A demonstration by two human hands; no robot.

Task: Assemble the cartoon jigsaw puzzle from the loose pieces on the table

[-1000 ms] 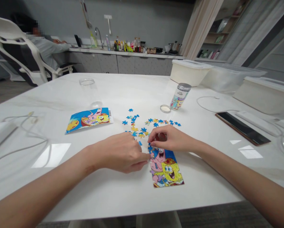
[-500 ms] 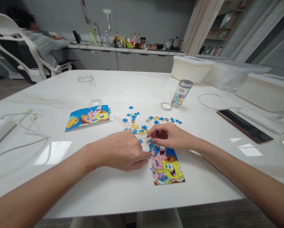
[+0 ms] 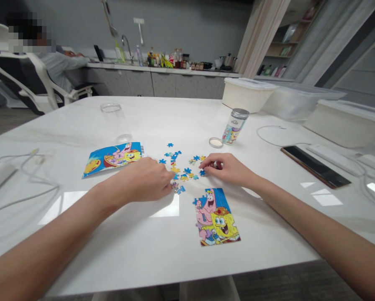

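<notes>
My right hand (image 3: pixel 228 168) has its thumb and fingertips pinched at a blue puzzle piece (image 3: pixel 202 172), to the right of the loose pile. My left hand (image 3: pixel 151 180) is closed, knuckles up, at the pile's left side; its fingertips are mostly hidden, with a small multicoloured puzzle piece (image 3: pixel 174 185) right beside them. Several loose blue and yellow puzzle pieces (image 3: pixel 187 171) lie between the hands. Nearer to me is the partly joined cartoon puzzle (image 3: pixel 219 219), its left edge uneven. A picture sheet (image 3: pixel 112 158) showing the same cartoon lies behind my left wrist.
A printed canister (image 3: pixel 235 126) and a round lid (image 3: pixel 216 142) stand beyond my right hand, a clear jar (image 3: pixel 114 121) at the back left. A phone (image 3: pixel 314 166), cables and storage boxes (image 3: pixel 248 95) are on the right. Someone sits in a chair (image 3: pixel 21 71) at the far left.
Both hands have moved away from the joined puzzle toward the loose pieces, the left one up and leftward, the right one slightly up. The puzzle's upper part now shows. The view has shifted slightly.
</notes>
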